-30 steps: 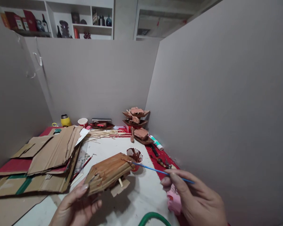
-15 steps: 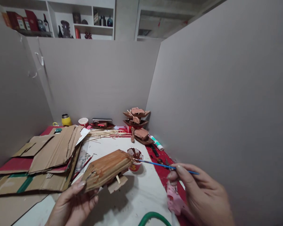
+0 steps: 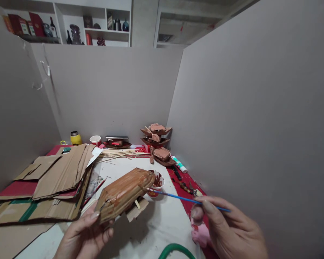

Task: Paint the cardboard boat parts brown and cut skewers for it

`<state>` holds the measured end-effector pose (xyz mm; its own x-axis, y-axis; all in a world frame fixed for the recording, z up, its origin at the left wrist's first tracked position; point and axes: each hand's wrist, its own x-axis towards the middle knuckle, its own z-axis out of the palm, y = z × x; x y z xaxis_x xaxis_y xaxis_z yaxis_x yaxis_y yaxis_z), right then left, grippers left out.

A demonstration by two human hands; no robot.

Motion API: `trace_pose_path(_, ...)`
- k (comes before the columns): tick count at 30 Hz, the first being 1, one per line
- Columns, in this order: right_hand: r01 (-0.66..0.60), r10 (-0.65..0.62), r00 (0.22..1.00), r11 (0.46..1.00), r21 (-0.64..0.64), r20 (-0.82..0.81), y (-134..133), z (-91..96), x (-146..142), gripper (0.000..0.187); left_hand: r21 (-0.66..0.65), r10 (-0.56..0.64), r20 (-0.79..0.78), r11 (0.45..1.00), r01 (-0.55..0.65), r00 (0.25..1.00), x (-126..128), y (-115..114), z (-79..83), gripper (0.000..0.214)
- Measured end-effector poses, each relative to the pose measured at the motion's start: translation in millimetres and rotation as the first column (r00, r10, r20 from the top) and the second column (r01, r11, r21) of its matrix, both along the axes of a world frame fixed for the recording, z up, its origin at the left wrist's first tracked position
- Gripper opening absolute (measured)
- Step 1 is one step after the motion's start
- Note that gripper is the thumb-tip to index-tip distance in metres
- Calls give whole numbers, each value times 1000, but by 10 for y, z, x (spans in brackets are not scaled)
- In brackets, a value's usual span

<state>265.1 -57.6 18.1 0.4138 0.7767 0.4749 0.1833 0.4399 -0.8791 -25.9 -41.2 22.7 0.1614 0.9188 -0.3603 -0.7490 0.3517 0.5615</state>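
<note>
Above the near tabletop (image 3: 172, 223), the left hand (image 3: 82, 232) grasps a brown model boat (image 3: 126, 190), and the right hand's (image 3: 230, 226) fingers pinch a blue paintbrush (image 3: 180, 197), its tip at the boat's right end, a paint-stained cup (image 3: 159, 182) just beyond

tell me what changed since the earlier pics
The paintbrush tip moved from the wooden piece's upper face to its side; the piece now hides more of the paint cup. The left hand kept the piece, the right hand the brush; the cardboard stayed put.
</note>
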Motion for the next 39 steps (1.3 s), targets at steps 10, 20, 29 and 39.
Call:
trace_pose_path(10,-3,0,998,999,-48,-56,46,39,17,31,-17,10,3,1000,-10,1000,-22,7,-27,48)
trace_pose_path(20,-329,268,833,943,-45,-484,84,177,20,29,9,2,25,1000,-2,1000,-10,-16,43,58)
trace_pose_path(29,-250,177,808,967,-55,-562,129,202,-1,35,35,-55,25,998,54,998,-45,11,-53,63)
trace_pose_path(39,22,-30,896,1000,-22,-443,226,129,140,39,1,-30,-22,1000,30,999,-4,2,-20,68)
